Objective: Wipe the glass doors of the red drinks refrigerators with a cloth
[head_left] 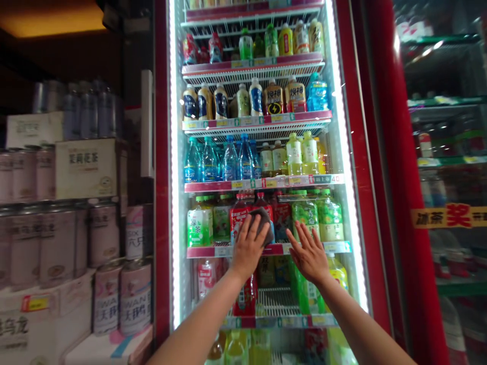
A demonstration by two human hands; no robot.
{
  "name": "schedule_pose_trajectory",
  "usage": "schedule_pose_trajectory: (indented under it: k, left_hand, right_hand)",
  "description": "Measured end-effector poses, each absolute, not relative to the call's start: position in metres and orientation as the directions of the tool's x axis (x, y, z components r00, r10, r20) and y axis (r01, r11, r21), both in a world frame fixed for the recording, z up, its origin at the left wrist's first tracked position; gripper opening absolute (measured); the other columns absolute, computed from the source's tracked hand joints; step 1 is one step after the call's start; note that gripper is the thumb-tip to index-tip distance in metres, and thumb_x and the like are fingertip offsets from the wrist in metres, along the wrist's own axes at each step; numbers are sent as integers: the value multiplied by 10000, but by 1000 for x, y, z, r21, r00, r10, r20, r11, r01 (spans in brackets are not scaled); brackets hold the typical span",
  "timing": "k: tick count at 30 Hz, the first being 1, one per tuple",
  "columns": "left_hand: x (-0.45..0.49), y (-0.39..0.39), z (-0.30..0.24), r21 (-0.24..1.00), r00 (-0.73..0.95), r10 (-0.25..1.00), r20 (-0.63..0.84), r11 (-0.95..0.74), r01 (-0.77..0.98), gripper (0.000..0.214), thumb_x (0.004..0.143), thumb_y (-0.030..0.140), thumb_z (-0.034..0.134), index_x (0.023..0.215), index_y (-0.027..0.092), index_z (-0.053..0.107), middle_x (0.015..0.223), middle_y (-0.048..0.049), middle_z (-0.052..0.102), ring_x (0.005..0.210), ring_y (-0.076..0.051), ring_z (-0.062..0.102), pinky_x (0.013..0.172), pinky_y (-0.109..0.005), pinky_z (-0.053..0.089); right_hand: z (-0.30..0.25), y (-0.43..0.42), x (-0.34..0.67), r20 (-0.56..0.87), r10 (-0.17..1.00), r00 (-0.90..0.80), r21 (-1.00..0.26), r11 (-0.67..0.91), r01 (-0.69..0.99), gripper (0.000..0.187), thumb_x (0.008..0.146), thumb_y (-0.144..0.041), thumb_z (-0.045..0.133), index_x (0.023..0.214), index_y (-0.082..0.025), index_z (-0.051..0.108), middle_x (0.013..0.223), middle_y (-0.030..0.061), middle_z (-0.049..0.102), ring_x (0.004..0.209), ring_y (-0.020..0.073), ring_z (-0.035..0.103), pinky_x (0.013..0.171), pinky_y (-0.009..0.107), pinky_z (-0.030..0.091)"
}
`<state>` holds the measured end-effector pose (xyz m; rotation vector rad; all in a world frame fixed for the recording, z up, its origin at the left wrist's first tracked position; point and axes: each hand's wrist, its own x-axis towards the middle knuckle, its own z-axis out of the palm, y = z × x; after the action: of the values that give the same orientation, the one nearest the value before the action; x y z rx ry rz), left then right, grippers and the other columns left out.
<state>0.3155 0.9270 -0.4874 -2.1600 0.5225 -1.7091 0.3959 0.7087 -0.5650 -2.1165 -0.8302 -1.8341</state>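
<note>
My left hand (247,243) presses a dark grey cloth (267,228) flat, its fingers stretched over the cloth, at the front of a lit drinks fridge. Behind the cloth are red-labelled bottles (238,215), partly covered by the hand. My right hand (309,252) is open with fingers spread and holds nothing. It is raised in front of green bottles (304,210), at about the same height as the left. Whether a glass pane lies under the palms is hard to make out.
Fridge shelves (258,185) carry rows of bottled drinks above and below my hands. Stacked cans (106,294) and cartons (85,167) stand on the left. A long white handle (146,124) is beside the red frame (162,203). Another drinks cabinet (449,162) stands on the right.
</note>
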Motion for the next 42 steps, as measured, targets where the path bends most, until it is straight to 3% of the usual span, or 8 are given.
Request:
schedule_pose_trajectory:
  k: [4,9,11,18,24,32,39,42]
  left_hand:
    - [317,915,-475,-609,290,-618,731,-782,-133,594,930,193,642,1495,307,498,1667,-21,355,1579,-261,215,1265,-484,330]
    - [315,940,-438,-213,197,-212,957,-977,-20,606,972,275,599,1549,250,416,1690,-99,289,1591,-303,150,1274,-540,293]
    - [308,953,-455,-152,179,-150,972,-988,0,609,979,265,582,1558,231,395,1688,-119,288,1594,-311,123,1272,-553,293]
    - [308,955,-472,-419,325,-413,851,-906,-56,716,990,263,558,1627,202,237,1653,-102,370,1588,-277,169,1313,-564,175]
    - [306,986,-439,-69,119,-70,990,-998,-16,695,1007,271,519,1625,255,203,1705,-151,206,1583,-352,162,1255,-628,289]
    - [300,976,-469,-410,288,-409,866,-910,-62,769,954,420,633,1598,201,273,1684,-148,287,1582,-310,189,1278,-562,262]
    - [301,1005,-442,-94,96,-94,991,-996,3,599,1010,345,533,1568,252,337,1692,-128,270,1583,-304,188,1248,-570,331]
    - [295,1009,-470,-174,160,-174,972,-985,-17,641,1004,310,544,1591,289,288,1688,-104,291,1580,-297,199,1243,-586,337]
  right_hand:
    - [-568,709,396,964,257,62,179,-808,562,807,989,-385,573,1650,-343,111,1721,77,113,1566,285,243,1273,514,196]
    - [-572,709,397,967,250,55,175,-801,573,785,999,-381,551,1651,-336,115,1727,75,89,1580,281,192,1277,518,179]
    - [-572,708,396,964,257,63,177,-805,566,798,996,-360,559,1652,-334,106,1726,81,79,1580,291,185,1271,534,191]
    - [-574,706,393,959,263,103,158,-801,577,841,977,-335,601,1649,-351,95,1724,86,68,1569,317,220,1257,569,216]
    - [-575,707,394,961,257,96,154,-795,587,839,975,-351,595,1647,-363,94,1725,74,76,1562,323,242,1258,558,215]
    - [-576,708,393,968,242,72,152,-785,600,788,994,-362,538,1646,-371,95,1730,59,79,1570,315,220,1258,553,216]
    - [-579,709,395,971,229,68,144,-787,600,779,985,-391,535,1642,-384,117,1727,53,116,1560,314,252,1247,568,243]
    - [-579,709,392,973,224,60,142,-781,608,767,982,-375,527,1644,-368,139,1724,60,128,1554,315,269,1244,567,250]
